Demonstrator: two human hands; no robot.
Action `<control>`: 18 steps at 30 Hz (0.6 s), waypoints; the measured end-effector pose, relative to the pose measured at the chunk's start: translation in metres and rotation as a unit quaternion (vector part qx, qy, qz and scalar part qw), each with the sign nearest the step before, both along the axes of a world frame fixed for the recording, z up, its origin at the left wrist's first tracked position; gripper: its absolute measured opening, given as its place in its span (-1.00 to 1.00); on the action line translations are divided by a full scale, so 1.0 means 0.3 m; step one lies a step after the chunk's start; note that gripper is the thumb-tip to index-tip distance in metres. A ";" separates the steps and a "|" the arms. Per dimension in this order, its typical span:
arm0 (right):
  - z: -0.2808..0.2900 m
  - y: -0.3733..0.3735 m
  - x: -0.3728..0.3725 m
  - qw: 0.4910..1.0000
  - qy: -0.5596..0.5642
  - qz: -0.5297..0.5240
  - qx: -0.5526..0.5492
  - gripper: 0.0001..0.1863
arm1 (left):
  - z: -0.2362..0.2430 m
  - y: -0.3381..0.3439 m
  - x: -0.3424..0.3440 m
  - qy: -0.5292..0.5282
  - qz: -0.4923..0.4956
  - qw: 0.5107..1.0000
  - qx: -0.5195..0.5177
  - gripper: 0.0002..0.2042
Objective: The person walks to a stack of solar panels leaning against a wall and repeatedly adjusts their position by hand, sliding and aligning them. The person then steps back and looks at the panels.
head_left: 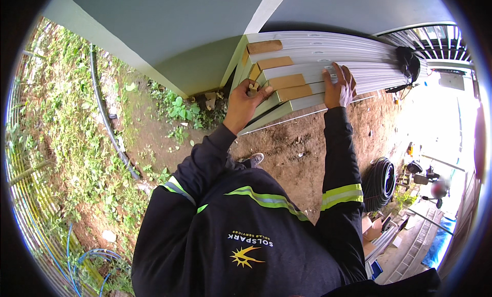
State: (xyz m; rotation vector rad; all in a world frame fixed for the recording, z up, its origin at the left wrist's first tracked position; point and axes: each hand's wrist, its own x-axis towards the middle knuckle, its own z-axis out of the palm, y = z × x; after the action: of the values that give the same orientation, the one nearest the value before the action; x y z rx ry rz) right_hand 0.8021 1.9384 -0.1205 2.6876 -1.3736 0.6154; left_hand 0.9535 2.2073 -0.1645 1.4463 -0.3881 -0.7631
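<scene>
A row of panels with silver-white metal frames leans on edge against the grey wall, packed side by side. Brown cardboard corner protectors cover several of their near ends. At the corner of one panel, my left hand is closed, its thumb and fingers pinching a small tan piece that looks like cardboard. My right hand lies on the panels' top edges with its fingers apart, holding nothing. Both my dark sleeves have reflective bands.
A black bag-like bundle hangs over the panels' far end. Bare soil lies below them, with weeds and a black pipe at left. To the right are a coiled black hose, a ladder and a blue sheet.
</scene>
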 end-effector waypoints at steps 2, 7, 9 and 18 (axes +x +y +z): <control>0.001 0.004 0.000 1.000 -0.003 -0.002 0.001 -0.40 | 0.005 -0.012 0.003 0.068 -0.004 0.997 -0.026 -0.73; 0.001 0.004 -0.003 1.000 -0.010 0.006 -0.007 -0.43 | -0.003 -0.008 0.012 0.187 -0.022 0.982 -0.037 -0.76; -0.003 0.003 -0.006 1.000 -0.015 0.008 -0.003 -0.42 | -0.002 -0.005 0.018 0.193 -0.012 0.980 -0.053 -0.76; -0.010 0.002 -0.005 1.000 -0.018 0.006 -0.002 -0.40 | 0.032 -0.035 -0.020 -0.277 0.038 0.958 0.061 -0.77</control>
State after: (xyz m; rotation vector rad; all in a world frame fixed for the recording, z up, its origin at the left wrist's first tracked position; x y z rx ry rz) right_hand 0.8007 1.9389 -0.1234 2.6963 -1.3649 0.6712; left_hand 0.9476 2.1967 -0.1549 1.7763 -0.7158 -0.3087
